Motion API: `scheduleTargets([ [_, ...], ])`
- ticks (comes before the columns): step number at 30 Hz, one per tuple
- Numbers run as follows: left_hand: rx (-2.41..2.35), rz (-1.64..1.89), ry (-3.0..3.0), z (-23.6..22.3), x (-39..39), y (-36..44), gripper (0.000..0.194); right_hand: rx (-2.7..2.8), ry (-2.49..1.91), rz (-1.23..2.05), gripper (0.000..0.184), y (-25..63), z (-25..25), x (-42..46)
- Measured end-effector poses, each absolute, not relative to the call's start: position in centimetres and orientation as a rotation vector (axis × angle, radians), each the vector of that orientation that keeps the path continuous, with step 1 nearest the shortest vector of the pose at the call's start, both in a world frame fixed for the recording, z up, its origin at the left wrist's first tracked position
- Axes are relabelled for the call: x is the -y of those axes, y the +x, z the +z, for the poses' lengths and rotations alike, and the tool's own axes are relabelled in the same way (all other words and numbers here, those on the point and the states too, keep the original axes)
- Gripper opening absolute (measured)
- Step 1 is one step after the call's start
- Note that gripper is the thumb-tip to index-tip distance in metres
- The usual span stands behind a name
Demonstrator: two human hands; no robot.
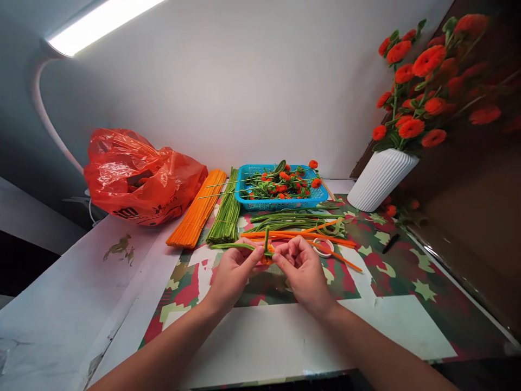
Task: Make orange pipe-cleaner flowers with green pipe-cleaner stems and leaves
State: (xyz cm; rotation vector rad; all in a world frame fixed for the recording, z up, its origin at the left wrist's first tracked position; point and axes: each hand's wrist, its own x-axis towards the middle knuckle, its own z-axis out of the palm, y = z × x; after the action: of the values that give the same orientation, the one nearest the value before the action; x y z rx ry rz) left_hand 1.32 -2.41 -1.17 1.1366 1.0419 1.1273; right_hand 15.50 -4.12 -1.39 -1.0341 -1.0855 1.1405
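Between my two hands is a small orange pipe-cleaner flower with a green pipe cleaner at it, one piece standing upright and another stretching left. My left hand pinches the green pipe cleaner between thumb and forefinger. From the other side my right hand pinches at the same green piece, its thumb and forefinger close to the flower. The fingers partly cover the flower. Just beyond my hands lie loose orange pipe cleaners and green pipe cleaners. A white tape roll rests beside my right hand.
Orange and green bundles lie left of a blue basket of small flowers. A red plastic bag stands farther left. At right are a white vase of orange-red flowers and a dark, pen-like object. A lamp hangs above.
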Motion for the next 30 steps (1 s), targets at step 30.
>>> scheduleTargets([
  [30, -1.168, 1.252, 1.281, -1.2, 2.7, 1.5, 0.024, 1.816, -1.123, 0.142, 0.014, 15.8, -2.1, 3.6],
])
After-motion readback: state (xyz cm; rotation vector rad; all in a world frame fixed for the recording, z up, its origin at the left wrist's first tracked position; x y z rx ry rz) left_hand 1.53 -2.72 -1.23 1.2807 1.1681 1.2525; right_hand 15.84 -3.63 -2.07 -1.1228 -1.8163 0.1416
